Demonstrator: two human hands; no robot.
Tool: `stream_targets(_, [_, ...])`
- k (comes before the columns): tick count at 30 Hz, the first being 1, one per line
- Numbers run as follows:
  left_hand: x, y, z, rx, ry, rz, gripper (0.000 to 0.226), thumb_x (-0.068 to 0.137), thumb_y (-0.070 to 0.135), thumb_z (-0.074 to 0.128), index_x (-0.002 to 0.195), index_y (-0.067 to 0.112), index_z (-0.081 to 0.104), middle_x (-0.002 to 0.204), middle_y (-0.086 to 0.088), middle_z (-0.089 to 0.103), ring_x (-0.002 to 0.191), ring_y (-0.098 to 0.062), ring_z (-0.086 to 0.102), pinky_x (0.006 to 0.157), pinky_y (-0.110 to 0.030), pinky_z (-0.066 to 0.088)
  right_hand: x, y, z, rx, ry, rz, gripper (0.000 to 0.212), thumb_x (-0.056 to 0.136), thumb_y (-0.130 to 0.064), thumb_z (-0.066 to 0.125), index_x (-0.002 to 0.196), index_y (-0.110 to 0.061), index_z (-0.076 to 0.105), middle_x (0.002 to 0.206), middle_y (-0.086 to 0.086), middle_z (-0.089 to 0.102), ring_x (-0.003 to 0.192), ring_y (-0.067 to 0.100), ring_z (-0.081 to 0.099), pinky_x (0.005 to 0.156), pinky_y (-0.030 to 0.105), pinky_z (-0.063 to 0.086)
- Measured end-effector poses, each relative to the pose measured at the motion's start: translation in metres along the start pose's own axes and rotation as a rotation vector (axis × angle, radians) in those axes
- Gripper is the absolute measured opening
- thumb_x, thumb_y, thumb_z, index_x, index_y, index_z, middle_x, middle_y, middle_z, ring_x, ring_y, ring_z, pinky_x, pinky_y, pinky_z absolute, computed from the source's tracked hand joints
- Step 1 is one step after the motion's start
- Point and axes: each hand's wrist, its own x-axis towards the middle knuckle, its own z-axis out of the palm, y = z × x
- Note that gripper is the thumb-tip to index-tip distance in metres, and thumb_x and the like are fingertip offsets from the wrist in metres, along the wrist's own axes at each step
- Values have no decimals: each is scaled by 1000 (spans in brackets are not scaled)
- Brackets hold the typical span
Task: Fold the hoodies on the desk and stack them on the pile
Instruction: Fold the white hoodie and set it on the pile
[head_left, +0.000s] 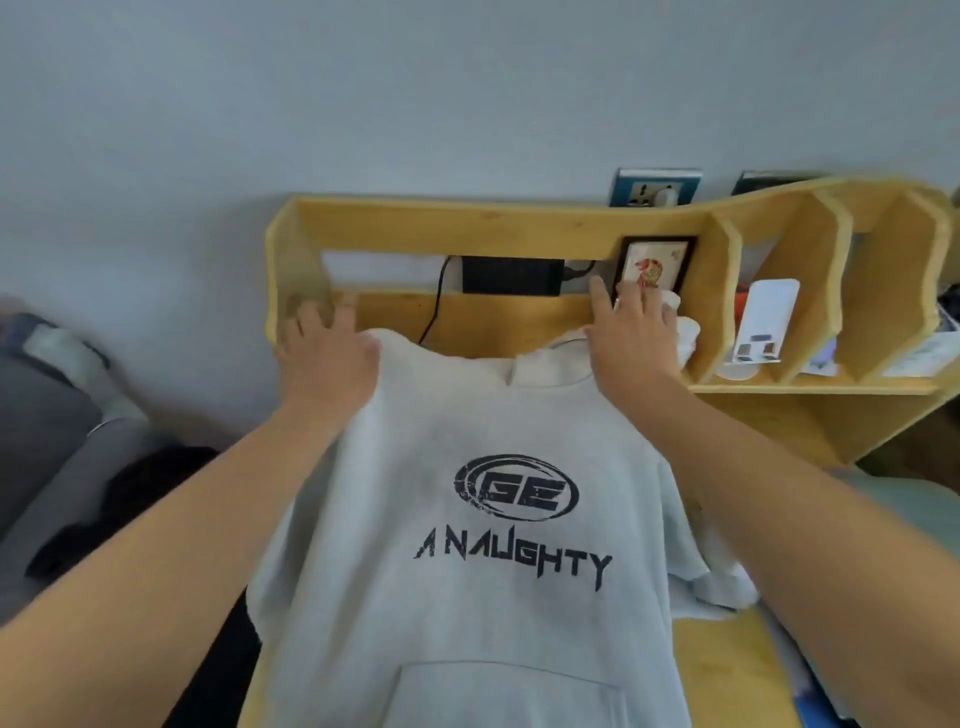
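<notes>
Left hand (327, 353): fingers curled over the left shoulder of the hoodie (467, 561), bunching the cloth; whether it truly pinches or only presses, cannot be told through the blur
Right hand (631, 338): flat and spread on the right shoulder beside the hood, forefinger stretched ahead, palm pressing the cloth down, nothing pinched
Hoodie: pale grey, front side up, black printed logo and lettering on the chest, pouch pocket nearest the wearer; lies lengthwise on the yellow desk (727, 670), neck toward the wall, left edge overhanging the desk side, right sleeve rumpled beside the body
Step, judged: laying out and smoothing the garment, folding not yet begun. Next move calls for both sleeves to be brought flat across the chest, starting with the rumpled right one
Pile: not identifiable in view
Shelf unit (519, 223), wooden, at the desk back: long left bay holds a black box (511, 275) with a cable and a framed picture (652, 270); the slanted right-hand dividers hold a white device (763, 327) and papers, too small to name
</notes>
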Motion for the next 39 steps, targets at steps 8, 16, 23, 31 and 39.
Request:
stream_targets(8, [-171, -46, 198, 243, -772, 151, 70, 93, 66, 3, 160, 45, -4, 171, -3, -13, 156, -39, -8, 122, -57, 8, -228, -1, 147, 188, -463, 46, 56, 93, -15, 60, 146, -21, 44, 153, 12, 34, 139, 37, 34, 114, 48, 35])
stream_targets(16, [-141, -50, 247, 232, -818, 86, 65, 98, 73, 12, 152, 56, -18, 165, 3, -34, 152, -39, -26, 118, -69, -3, -259, 94, 179, 292, -564, 951, 76, 93, -35, 61, 155, -19, 19, 158, 16, 14, 137, 46, 25, 111, 54, 26])
stream_targets(23, [-140, -3, 233, 263, -696, 196, 70, 97, 44, 52, 160, 27, 26, 169, -15, 8, 153, -45, 10, 116, -68, 21, -232, 113, 182, 215, -629, 819, 43, 92, -17, 58, 134, -15, 49, 132, 20, 45, 108, 45, 54, 90, 45, 43])
stream_targets(31, [-169, 72, 259, 154, -916, 417, 67, 101, 68, 20, 157, 50, -10, 166, -1, -30, 152, -42, -24, 119, -71, 3, -174, 189, 23, 47, 191, 854, 24, 93, -13, 52, 111, -4, 66, 120, 18, 47, 78, 33, 47, 69, 38, 37])
stream_targets(39, [-168, 108, 258, 213, -972, 262, 65, 101, 62, 25, 155, 57, -9, 165, -1, -33, 151, -41, -26, 117, -72, 12, -156, 379, -25, 118, 415, 1112, 50, 93, -21, 42, 134, 6, 49, 132, 35, 47, 117, 52, 47, 93, 39, 42])
